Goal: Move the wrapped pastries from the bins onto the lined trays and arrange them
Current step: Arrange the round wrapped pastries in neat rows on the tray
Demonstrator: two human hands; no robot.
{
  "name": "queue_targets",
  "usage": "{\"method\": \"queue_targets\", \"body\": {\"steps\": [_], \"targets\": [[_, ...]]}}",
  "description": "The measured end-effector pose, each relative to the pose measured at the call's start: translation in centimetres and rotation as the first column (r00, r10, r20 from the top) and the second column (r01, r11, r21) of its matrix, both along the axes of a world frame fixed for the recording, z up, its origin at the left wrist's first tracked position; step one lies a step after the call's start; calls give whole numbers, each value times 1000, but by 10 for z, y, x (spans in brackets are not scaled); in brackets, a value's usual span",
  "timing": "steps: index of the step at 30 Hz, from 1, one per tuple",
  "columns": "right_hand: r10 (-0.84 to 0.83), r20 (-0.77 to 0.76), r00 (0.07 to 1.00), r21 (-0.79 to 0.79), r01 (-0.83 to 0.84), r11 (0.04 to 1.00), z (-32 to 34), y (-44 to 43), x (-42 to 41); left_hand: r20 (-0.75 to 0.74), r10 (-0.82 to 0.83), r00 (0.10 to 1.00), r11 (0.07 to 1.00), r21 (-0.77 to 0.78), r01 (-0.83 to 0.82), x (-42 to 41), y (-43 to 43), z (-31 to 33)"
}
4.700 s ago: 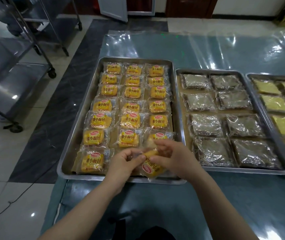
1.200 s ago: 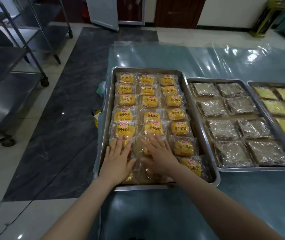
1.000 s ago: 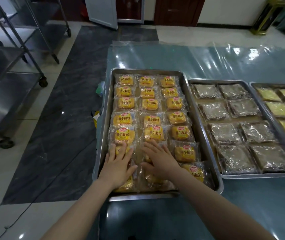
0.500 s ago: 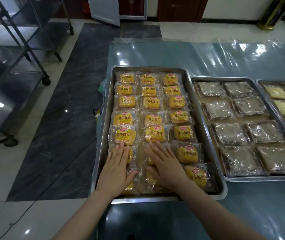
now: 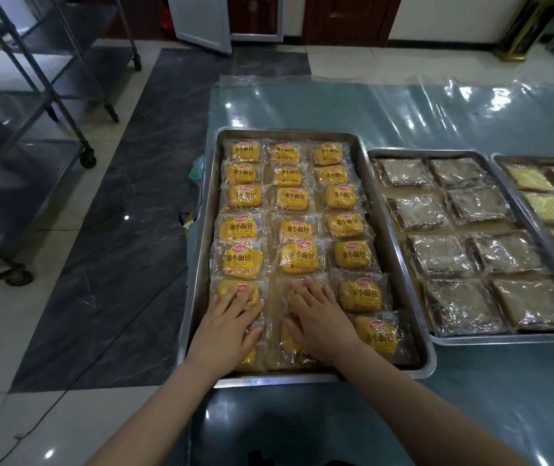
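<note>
On my feed the left hand (image 5: 226, 326) and right hand (image 5: 322, 322) lay flat at lower centre, fingers straight and slightly apart, pressing wrapped pastries (image 5: 297, 257) in the steel tray (image 5: 285, 378). Yellow wrappers read "小面包".

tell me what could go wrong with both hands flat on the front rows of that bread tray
1. Both the left hand and right hand lie flat on wrapped small breads; pressing hard could squash them or split the film.
2. The steel tray sits at the table's left edge, so a sideways shove might tip it.
</note>
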State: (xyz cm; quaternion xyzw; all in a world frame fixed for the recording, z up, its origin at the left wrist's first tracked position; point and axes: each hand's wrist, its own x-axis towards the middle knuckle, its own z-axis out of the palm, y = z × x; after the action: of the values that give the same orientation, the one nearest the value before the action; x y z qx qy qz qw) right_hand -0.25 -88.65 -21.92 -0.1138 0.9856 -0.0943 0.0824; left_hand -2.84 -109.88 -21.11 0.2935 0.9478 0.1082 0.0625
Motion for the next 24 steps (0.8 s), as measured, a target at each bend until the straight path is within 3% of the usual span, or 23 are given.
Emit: {"method": "queue_targets", "body": {"steps": [8, 11, 15, 18, 24], "targets": [[9, 37, 999, 64, -11, 998, -1, 3, 3, 78, -37, 996, 988, -146, 48, -3, -3, -12], [-14, 59, 998, -9, 15, 1000, 2, 6, 2, 100, -24, 995, 984, -172, 41, -3, -2, -11], [-188, -18, 982, -38, 187, 982, 9, 28, -1, 108, 24, 994, 990, -139, -8, -4, 3, -7], [-322, 11, 947, -11, 322, 947, 12, 53, -2, 109, 50, 993, 995, -93, -40, -13, 10, -3], [-297, 104, 949, 64, 291, 954, 4, 75, 6, 135, 184, 974, 978, -128, -167, -42, 27, -10]]}}
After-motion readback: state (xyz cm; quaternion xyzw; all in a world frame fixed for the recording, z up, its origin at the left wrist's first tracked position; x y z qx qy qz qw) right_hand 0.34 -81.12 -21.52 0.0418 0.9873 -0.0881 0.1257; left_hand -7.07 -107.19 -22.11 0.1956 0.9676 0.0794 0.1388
